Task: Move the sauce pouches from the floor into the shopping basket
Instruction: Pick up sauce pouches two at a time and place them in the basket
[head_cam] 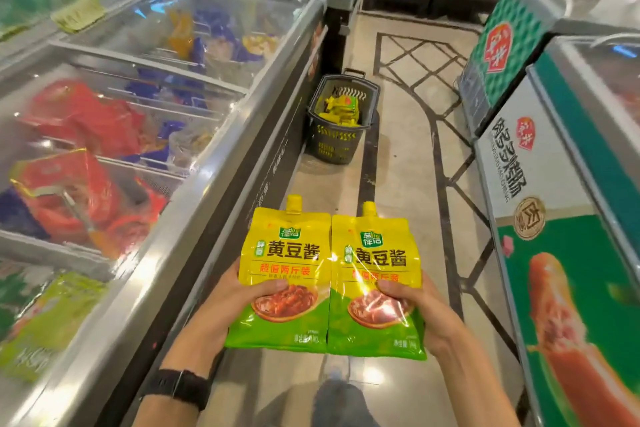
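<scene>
A dark watch (180, 388) sits on the left wrist at the bottom of the head view, and both forearms reach forward over the aisle. The left hand (239, 302) grips the left sauce pouch (287, 263) from its outer edge, thumb laid across the front and fingers curled behind. The right hand (419, 308) holds the right sauce pouch (377, 274) the same way from the other side. The two pouches are held upright side by side, edges touching, yellow spout caps pointing away. Each is yellow above and green below, with a small green logo too small to read, the large dark characters 黄豆酱 and a picture of a bowl of brown sauce. On the left one a red line reads 超值两斤装; on the right one glare covers that line. Further on, the dark shopping basket (332, 146) stands on the patterned floor (408, 156), just beside the base of the long glass-topped freezer (194, 204) on the left. More yellow pouches (341, 109) lie inside it. On the right, a green and white freezer (540, 184) carries a red logo, dark characters running sideways and a sausage picture.
</scene>
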A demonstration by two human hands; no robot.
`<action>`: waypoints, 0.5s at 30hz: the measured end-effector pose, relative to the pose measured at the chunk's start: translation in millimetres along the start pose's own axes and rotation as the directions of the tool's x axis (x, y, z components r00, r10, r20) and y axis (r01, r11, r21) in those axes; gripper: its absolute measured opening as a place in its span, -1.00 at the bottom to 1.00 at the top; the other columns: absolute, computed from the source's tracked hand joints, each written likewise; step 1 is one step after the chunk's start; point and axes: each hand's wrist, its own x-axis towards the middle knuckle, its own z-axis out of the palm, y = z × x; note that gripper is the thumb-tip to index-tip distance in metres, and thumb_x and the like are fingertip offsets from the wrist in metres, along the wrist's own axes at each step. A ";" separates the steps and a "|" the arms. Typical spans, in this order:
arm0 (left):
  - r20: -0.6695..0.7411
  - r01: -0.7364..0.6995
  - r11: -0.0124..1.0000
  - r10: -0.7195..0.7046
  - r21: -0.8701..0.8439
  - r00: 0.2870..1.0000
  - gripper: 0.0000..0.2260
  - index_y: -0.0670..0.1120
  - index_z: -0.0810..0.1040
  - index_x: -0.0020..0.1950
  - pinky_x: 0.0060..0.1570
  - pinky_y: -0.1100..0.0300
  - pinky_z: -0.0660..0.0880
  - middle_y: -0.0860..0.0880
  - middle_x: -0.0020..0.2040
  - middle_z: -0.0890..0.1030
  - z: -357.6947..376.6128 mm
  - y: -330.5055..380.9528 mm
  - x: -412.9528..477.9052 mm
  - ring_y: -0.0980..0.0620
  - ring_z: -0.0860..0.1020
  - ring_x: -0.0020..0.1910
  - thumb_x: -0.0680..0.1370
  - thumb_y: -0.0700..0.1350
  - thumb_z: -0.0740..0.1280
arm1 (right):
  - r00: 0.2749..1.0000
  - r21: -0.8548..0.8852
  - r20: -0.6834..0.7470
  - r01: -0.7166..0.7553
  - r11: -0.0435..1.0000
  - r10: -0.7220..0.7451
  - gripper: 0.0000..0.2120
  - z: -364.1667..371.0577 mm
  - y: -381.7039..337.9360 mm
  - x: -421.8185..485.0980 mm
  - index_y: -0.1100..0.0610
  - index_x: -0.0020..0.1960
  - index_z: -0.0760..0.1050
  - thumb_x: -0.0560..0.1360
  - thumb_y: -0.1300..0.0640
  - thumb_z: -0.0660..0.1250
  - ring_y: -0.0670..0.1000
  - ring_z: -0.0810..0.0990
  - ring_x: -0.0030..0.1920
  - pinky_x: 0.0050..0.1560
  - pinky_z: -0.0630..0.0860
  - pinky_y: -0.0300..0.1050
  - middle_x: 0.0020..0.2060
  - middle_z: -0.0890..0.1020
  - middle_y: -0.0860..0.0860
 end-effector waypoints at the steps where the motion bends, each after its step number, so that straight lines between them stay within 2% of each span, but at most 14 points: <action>1: 0.015 0.004 1.000 -0.004 0.006 1.000 0.07 -0.12 0.55 0.29 -0.05 0.02 0.62 -0.15 0.04 0.74 3.0 5.9 13.9 -0.15 0.72 -0.01 -0.18 0.12 0.74 | 1.000 0.000 -0.010 -0.004 1.000 0.004 -0.25 -3.8 -6.3 11.7 0.22 0.25 0.51 0.08 0.18 0.61 0.20 0.72 -0.07 -0.18 0.66 -0.01 0.03 0.71 0.20; 4: 0.048 0.009 1.000 -0.010 0.012 0.999 -0.01 -0.09 0.56 0.29 -0.02 -0.03 0.62 -0.17 0.06 0.73 14.2 27.7 55.1 -0.18 0.71 0.01 -0.11 0.07 0.75 | 1.000 -0.010 -0.018 0.006 1.000 -0.007 -0.16 -18.7 -28.1 52.7 0.17 0.21 0.53 -0.05 0.10 0.68 0.19 0.72 -0.07 -0.14 0.66 0.02 0.01 0.72 0.17; 6: 0.054 0.030 0.999 -0.029 -0.018 0.998 -0.02 -0.10 0.55 0.27 -0.12 0.02 0.66 -0.19 0.06 0.72 24.6 45.7 87.4 -0.19 0.72 0.00 -0.12 0.04 0.75 | 1.000 -0.014 -0.028 -0.004 1.000 0.004 -0.02 -30.1 -48.7 86.6 0.17 0.22 0.54 -0.17 0.00 0.73 0.23 0.71 -0.01 -0.03 0.64 0.08 0.03 0.71 0.18; 9: 0.029 0.017 1.000 -0.018 0.019 0.999 0.05 -0.14 0.56 0.25 -0.17 0.05 0.66 -0.20 0.03 0.73 40.3 72.2 131.4 -0.18 0.72 -0.04 -0.20 0.08 0.75 | 1.000 0.006 -0.001 -0.004 1.000 0.004 0.02 -42.9 -77.2 130.1 0.22 0.26 0.52 -0.15 0.00 0.74 0.28 0.69 0.04 0.01 0.64 0.12 0.07 0.69 0.22; 12: -0.005 0.016 0.998 -0.015 0.054 1.000 0.06 -0.16 0.57 0.23 -0.10 0.01 0.64 -0.21 0.01 0.73 57.1 100.5 178.8 -0.20 0.72 -0.07 -0.23 0.13 0.74 | 1.000 0.028 0.022 -0.007 1.000 0.006 -0.06 -56.0 -117.3 173.4 0.22 0.23 0.52 -0.11 0.09 0.73 0.25 0.71 -0.03 -0.14 0.66 0.04 0.05 0.70 0.24; 15: 0.014 0.006 0.998 -0.006 0.058 1.000 0.03 -0.20 0.59 0.23 -0.14 0.06 0.66 -0.22 0.02 0.73 71.2 121.0 218.2 -0.19 0.72 -0.05 -0.17 0.13 0.74 | 0.999 0.056 0.051 -0.005 0.998 0.002 -0.33 -68.4 -146.6 209.1 0.21 0.22 0.51 0.13 0.26 0.59 0.20 0.73 -0.10 -0.22 0.66 -0.01 0.01 0.71 0.22</action>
